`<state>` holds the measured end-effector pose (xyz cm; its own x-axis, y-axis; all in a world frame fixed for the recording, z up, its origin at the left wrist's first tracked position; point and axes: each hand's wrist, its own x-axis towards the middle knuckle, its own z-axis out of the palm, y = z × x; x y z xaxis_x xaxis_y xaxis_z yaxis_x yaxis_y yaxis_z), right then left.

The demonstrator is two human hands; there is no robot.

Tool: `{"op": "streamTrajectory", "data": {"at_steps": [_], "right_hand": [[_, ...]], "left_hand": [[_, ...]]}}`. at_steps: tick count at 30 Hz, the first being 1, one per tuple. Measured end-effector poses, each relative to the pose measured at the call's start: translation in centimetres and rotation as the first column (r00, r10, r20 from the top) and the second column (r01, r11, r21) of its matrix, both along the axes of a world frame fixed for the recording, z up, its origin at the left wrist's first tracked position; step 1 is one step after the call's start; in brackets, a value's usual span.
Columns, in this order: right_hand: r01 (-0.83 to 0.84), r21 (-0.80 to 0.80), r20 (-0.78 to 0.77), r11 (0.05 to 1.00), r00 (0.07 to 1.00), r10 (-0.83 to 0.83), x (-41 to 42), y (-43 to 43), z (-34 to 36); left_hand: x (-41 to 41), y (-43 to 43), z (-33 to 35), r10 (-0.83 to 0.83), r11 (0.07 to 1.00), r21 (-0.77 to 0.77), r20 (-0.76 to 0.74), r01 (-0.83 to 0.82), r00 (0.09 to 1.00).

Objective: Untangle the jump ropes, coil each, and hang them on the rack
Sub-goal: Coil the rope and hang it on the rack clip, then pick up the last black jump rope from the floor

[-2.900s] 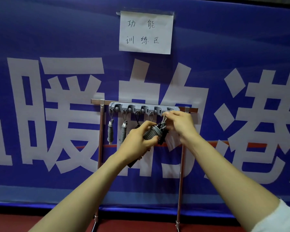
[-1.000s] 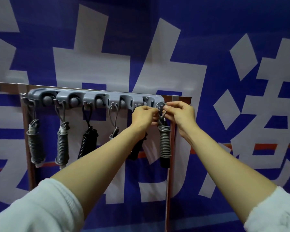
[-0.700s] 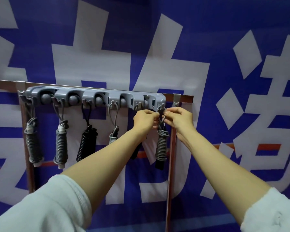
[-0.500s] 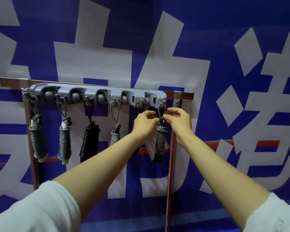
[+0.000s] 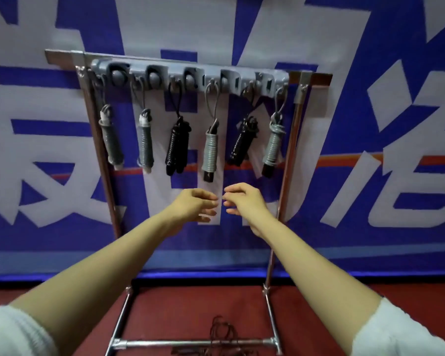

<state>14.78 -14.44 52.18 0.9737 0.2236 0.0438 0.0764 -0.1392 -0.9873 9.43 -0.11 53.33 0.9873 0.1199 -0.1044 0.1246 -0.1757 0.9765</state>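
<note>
A grey hook rail [image 5: 190,78] tops a metal rack [image 5: 290,155], and several coiled jump ropes hang from it. The rightmost grey coil [image 5: 273,147] dangles from the end hook, beside a black coil [image 5: 242,142]. My left hand [image 5: 194,206] and my right hand [image 5: 244,201] hover below the coils, fingers loosely spread, holding nothing and touching no rope. A dark tangled rope [image 5: 224,335] lies on the red floor at the rack's base.
A blue banner [image 5: 370,124] with large white characters stands right behind the rack. The rack's floor crossbar [image 5: 195,343] and its two feet lie on the red floor near me.
Both hands have let go of the rightmost grey coil, which now hangs on the end hook, and have dropped below the ropes. My view has tilted down to show the floor.
</note>
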Motion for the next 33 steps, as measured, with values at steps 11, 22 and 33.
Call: {"op": "streamTrajectory", "data": {"at_steps": [11,22,33], "right_hand": [[-0.088,-0.102,-0.448,0.991,0.893,0.033,-1.5,6.7,-24.7],[-0.012,-0.212,-0.581,0.977,0.806,-0.116,-1.7,3.6,-47.5],[-0.132,-0.547,-0.393,0.826,0.912,-0.114,-5.0,-0.2,-60.9]], "left_hand": [[-1.8,7.1,-23.8,0.135,0.987,-0.031,-0.399,-0.161,0.907],[-1.5,7.3,-46.1,0.138,0.964,-0.098,-0.607,-0.246,0.782],[0.2,5.1,-58.5,0.009,0.832,0.484,-0.501,0.272,0.865]]}}
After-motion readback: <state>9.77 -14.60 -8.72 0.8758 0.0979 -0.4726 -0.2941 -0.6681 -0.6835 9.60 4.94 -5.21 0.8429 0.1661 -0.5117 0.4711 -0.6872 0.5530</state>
